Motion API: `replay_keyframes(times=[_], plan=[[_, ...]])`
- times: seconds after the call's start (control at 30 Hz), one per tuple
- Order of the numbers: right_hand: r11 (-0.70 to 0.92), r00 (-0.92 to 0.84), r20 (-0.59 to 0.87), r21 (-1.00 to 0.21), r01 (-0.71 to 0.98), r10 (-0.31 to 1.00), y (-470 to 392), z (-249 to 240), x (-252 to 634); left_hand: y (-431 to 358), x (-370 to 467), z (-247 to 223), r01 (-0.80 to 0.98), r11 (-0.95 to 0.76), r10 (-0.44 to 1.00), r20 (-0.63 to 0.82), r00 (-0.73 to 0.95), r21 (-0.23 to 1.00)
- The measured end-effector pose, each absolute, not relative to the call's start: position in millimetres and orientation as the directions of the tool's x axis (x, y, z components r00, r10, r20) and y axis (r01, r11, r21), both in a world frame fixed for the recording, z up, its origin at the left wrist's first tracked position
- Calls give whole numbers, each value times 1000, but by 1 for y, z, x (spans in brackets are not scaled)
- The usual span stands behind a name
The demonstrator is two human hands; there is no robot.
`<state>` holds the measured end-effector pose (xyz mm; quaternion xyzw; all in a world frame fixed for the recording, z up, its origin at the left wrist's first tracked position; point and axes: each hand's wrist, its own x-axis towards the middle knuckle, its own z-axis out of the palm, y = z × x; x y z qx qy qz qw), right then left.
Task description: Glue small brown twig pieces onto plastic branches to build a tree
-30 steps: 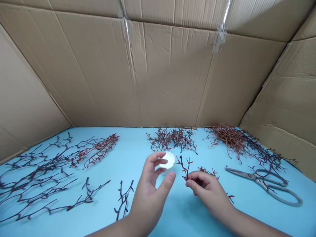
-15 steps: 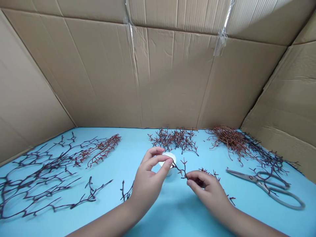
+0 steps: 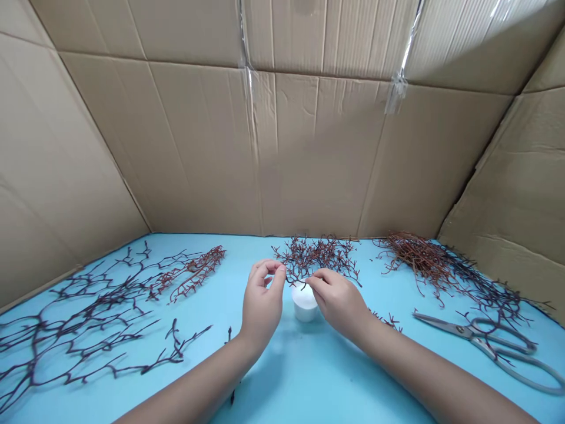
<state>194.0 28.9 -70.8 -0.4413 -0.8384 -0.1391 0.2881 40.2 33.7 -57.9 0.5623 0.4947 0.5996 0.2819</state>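
A small dark forked twig spans the gap between my two hands, above a small white cup. My left hand is closed in a pinch at the twig's left end, with thumb and fingertips together. From the other side, my right hand pinches the twig's right end, knuckles up. The cup stands upright on the blue tabletop, and its rim is partly covered by the twig and my right fingers. Just behind lies a loose heap of reddish-brown twig pieces.
Long dark branches spread over the left side, with a reddish bunch beside them. At the back right is a brown and dark twig pile. Metal scissors lie at right. Cardboard walls enclose the blue table.
My right hand has moved up and left, nearer my left hand, and the twig now lies more level over the cup. The view has tilted slightly.
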Motion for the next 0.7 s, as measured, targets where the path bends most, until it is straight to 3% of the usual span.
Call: replay_keyframes(times=[0.5, 0.7], plan=[[628, -660, 551, 286, 724, 511, 34, -78, 197, 46, 41, -82, 267, -307, 903, 368, -221, 913], [637, -680, 552, 311, 705, 483, 31, -76, 194, 45, 42, -82, 277, -315, 901, 378, -212, 908]])
